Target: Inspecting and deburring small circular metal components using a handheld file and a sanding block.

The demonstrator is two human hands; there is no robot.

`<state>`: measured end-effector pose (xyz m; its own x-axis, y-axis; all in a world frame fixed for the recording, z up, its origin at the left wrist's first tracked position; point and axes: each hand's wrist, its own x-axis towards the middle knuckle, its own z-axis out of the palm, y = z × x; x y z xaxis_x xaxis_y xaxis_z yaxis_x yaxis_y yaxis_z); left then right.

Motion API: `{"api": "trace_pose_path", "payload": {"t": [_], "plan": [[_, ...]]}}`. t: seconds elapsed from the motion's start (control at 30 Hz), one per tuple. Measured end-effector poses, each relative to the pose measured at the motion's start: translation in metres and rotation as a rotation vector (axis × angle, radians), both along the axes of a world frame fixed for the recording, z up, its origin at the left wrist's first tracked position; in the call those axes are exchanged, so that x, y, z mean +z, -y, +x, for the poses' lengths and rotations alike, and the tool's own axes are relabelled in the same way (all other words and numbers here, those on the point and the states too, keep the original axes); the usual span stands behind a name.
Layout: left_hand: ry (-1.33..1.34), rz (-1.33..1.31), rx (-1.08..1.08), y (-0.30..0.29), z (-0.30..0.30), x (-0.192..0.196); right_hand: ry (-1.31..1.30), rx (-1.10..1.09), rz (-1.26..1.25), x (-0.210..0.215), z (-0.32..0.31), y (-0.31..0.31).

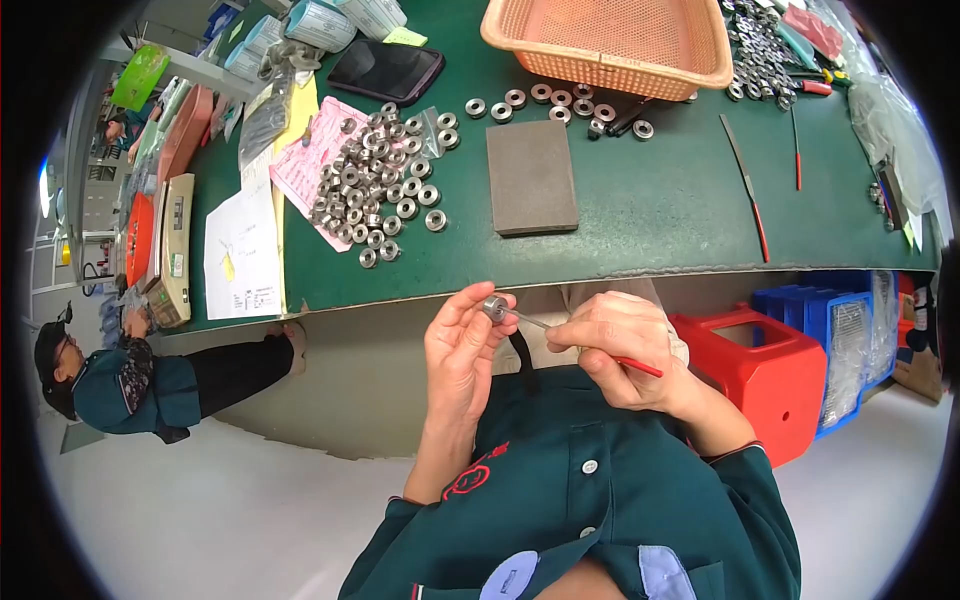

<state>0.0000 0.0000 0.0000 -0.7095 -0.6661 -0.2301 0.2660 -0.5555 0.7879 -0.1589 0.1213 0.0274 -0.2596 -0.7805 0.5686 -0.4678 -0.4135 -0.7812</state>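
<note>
Viewing from the head camera, locate the metal ring [490, 310] in the left hand [462, 345], off the near edge of the green workbench [650, 235] and in front of the torso. The left hand pinches the ring between thumb and fingers. The right hand [630, 345] grips a red-handled needle file [530, 320]. The long axis of the file runs nearly crosswise: the shaft points left and slightly toward the bench, meeting the ring; the handle end projects right and slightly toward the body.

Counts: one ring and one file in the hands; on the bench, one grey-brown rectangular block [532, 178], one salmon-coloured basket [610, 62], one phone [385, 72] and two red-handled tools [757, 225], both lying lengthwise with handles toward the near edge. One red stool [765, 395] stands at right; one co-worker [130, 385] is at far left.

The ring pile [370, 185] overlaps too heavily to count. Fingers cover part of the held ring and the middle of the file handle. Whether the file tip sits inside the bore cannot be told. The upper edge of the view cuts off the basket.
</note>
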Motion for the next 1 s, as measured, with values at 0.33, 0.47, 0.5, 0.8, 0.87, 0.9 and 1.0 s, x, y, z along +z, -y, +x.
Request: {"api": "trace_pose_path", "payload": {"t": [0.33,0.47,0.5,0.8,0.87,0.9,1.0], "plan": [[-0.007,0.008,-0.001,-0.001,0.000,0.000,-0.012,-0.057,-0.061,-0.001,0.004,0.004],[0.003,-0.009,0.033,0.001,-0.001,0.000,-0.006,-0.044,-0.073,0.000,0.002,0.004],[0.003,-0.009,0.032,0.001,-0.001,0.001,-0.005,-0.045,-0.073,0.000,0.002,0.004],[-0.018,0.014,-0.027,0.000,-0.004,0.009,-0.059,-0.061,-0.045,0.001,0.007,0.009],[-0.031,0.078,-0.030,0.002,-0.001,0.004,-0.043,-0.042,-0.063,0.002,0.003,0.010],[-0.031,0.080,-0.032,0.000,-0.003,0.006,-0.032,-0.033,-0.072,0.003,0.001,0.007],[-0.025,0.050,-0.063,-0.001,-0.007,0.012,-0.060,-0.051,-0.079,0.004,0.005,0.010]]}}
